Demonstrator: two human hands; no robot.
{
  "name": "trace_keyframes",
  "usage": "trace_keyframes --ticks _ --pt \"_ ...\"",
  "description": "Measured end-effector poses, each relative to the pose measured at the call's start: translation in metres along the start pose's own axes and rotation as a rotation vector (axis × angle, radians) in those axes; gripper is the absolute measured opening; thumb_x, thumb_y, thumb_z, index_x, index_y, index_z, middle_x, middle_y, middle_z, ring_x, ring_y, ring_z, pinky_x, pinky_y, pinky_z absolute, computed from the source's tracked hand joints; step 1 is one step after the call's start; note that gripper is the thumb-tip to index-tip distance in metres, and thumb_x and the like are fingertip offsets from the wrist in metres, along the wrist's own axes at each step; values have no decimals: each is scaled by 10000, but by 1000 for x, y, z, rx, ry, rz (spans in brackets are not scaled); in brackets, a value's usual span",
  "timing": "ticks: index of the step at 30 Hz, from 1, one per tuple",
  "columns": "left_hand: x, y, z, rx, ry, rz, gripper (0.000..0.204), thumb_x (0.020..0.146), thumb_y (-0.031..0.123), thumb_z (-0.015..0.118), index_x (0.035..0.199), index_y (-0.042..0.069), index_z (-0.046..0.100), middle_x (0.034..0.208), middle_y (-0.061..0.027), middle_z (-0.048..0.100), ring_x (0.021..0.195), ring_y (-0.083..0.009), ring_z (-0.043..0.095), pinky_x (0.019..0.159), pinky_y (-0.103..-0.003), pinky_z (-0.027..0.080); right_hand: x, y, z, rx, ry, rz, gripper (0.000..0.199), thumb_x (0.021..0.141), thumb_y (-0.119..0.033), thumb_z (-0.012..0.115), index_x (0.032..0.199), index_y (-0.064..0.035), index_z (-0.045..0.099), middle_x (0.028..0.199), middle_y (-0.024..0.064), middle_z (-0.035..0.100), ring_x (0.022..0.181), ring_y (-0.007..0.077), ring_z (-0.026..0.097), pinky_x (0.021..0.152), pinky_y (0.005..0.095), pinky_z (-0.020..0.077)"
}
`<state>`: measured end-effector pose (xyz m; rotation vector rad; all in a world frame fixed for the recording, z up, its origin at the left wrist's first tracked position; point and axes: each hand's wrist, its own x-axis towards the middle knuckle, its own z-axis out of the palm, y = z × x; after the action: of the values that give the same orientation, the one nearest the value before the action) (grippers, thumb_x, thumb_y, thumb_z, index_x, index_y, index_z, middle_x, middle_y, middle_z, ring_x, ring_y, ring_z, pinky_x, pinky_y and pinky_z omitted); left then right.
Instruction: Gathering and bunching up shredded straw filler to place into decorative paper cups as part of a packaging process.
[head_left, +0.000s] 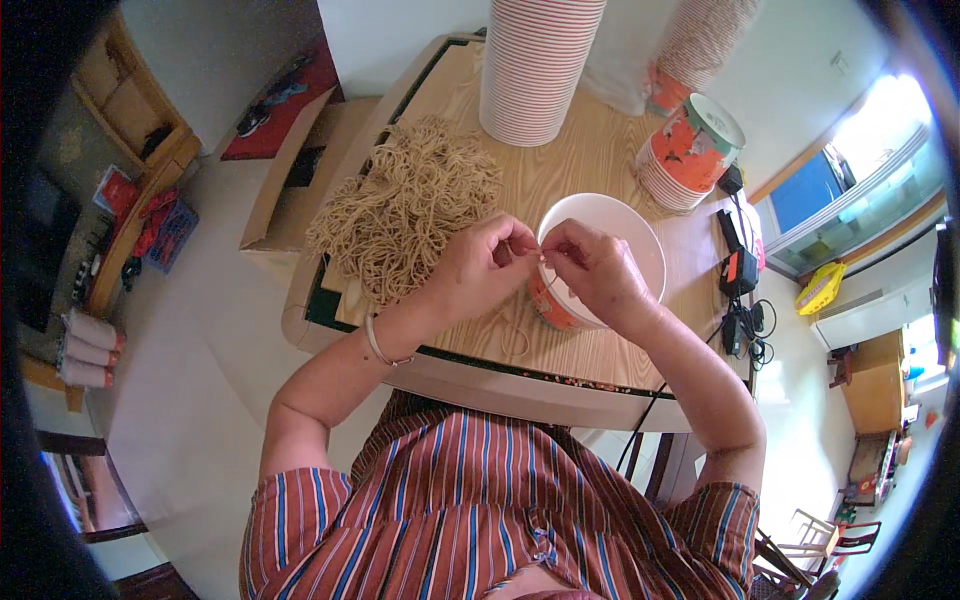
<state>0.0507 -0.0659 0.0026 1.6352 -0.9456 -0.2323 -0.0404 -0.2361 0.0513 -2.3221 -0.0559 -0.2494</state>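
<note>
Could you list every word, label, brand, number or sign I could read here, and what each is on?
None is readable enough to quote.
Upturned tub: marks on its base, too small to read.
Open tub: orange print, partly hidden; no readable words.
Black adapter: orange label, too small to read.
Yellow packet: dark marks, too blurred to read.

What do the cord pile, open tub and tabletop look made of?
Cord pile: matte, likely fibre twine, from its beige, tangled strands. Open tub: probably coated paper, going by its smooth white inside and printed outside. Tabletop: wood or laminate, slight sheen, showing grain.
</note>
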Motion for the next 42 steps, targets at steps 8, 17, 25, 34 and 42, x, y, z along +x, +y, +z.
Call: trace_keyframes --ticks 8,17,25,34,42 --pt "-3 9 4 98 27 43 155 878 74 670 988 28 572 909 -51 567 795 -130 586 699 -267 493 2 3 -1 24 -50 101 131 871 -112 638 950 -7 637 821 152 693 729 290 697 663 370 548" --pt "-4 7 5 180 49 180 122 866 22 659 944 3 568 907 -75 558 785 -165 605 684 -290 513 5 19 -1 248 -137 219 114 871 -116 633 914 -17 670 730 69 680 554 124 638 494 296 525" --pt "-1 12 3 97 59 115 98 834 28 662 896 -10 597 856 -92 577 726 -188 631 669 -306 525 4 12 -6 273 -136 232 136 882 -125 640 970 -22 642 771 52 672 635 99 633 495 261 527" --pt "6 9 -3 10 -61 -48 87 871 40 669 939 5 627 866 -15 599 791 -88 575 708 -242 489 -1 6 -9 197 -147 222 148 906 -100 646 1034 -36 608 794 -25 601 650 20 543 499 204 467" --pt "6 -4 -5 -264 -157 -308 69 916 78 631 956 23 643 806 33 612 699 -42 552 614 -196 462 -2 10 -2 120 -2 115 119 888 -71 653 996 -47 609 783 -23 599 648 20 532 511 209 462"
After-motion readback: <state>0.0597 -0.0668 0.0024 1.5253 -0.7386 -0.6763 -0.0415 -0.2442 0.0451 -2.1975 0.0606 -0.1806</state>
